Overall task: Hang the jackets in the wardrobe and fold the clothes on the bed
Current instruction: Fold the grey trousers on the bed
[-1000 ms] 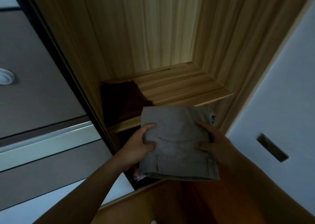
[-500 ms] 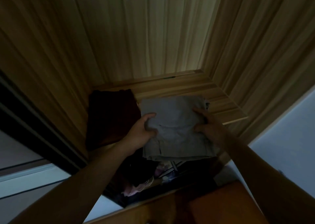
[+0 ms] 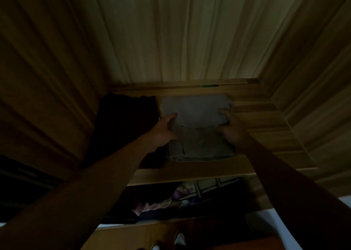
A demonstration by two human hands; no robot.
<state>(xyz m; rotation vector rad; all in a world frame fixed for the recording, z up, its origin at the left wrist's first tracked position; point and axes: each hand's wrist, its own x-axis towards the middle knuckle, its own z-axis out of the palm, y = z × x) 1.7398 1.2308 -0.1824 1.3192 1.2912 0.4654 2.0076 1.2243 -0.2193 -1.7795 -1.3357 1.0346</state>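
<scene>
The wardrobe shelf (image 3: pixel 266 128) lies under both grips, and a dark folded garment (image 3: pixel 123 128) sits just outside the left hand (image 3: pixel 163 130). The folded grey garment (image 3: pixel 197 120) lies between that hand and the right hand (image 3: pixel 231 128), each clasping one side edge. Dragging the fingers out carelessly could pull its folds open.

Folded garment (image 3: pixel 197 114) I hold: plain grey. Neighbour garment (image 3: pixel 123 122): dark brown. Shelf (image 3: pixel 266 130): yellowish wood, striped grain. Clothes below (image 3: pixel 150 206): pink.
</scene>
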